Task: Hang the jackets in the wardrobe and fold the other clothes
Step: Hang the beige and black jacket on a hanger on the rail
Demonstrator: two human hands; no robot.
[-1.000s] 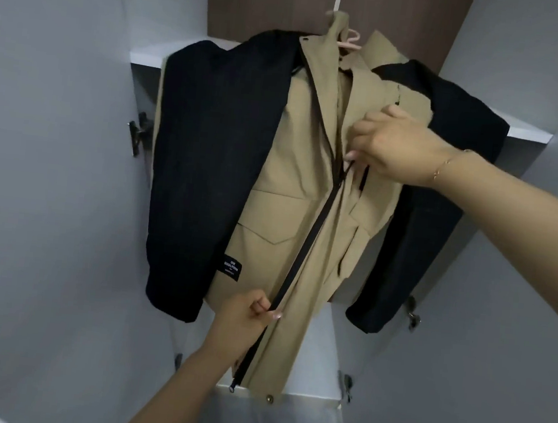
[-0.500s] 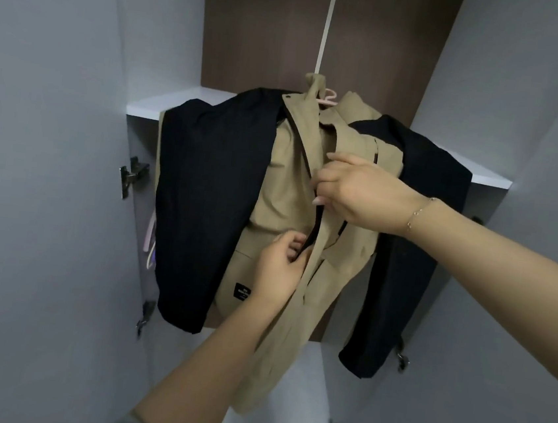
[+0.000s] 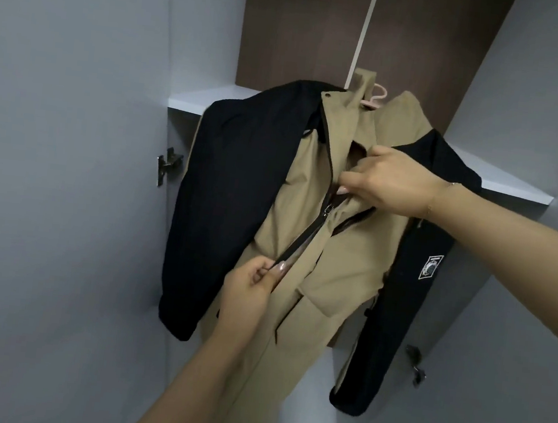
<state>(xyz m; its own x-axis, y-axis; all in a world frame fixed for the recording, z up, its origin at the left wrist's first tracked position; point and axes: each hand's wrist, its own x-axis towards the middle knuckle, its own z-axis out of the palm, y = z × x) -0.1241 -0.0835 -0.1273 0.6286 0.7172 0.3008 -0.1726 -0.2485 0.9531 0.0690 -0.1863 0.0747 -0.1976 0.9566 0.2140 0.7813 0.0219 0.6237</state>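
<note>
A tan jacket [image 3: 352,250] with black sleeves hangs on a pink hanger [image 3: 376,97] inside the open wardrobe. Its black front zipper [image 3: 306,235] is closed from the chest down. My left hand [image 3: 250,289] pinches the zipper band at the jacket's middle. My right hand [image 3: 389,181] grips the tan front panel at chest height, just beside the zipper slider [image 3: 328,210]. The left black sleeve [image 3: 230,206] hangs forward over the jacket's side; the right sleeve [image 3: 410,294] carries a white patch.
A white shelf [image 3: 196,101] runs behind the jacket's shoulders, with a brown back panel [image 3: 300,31] above it. Grey wardrobe doors stand open at left [image 3: 63,154] and right [image 3: 515,339], with metal hinges [image 3: 167,165] on their edges.
My left hand moved down the zipper band again after rising to the chest. The right hand stayed at chest height. The view tilted slightly, and the jacket front now lies more closed.
</note>
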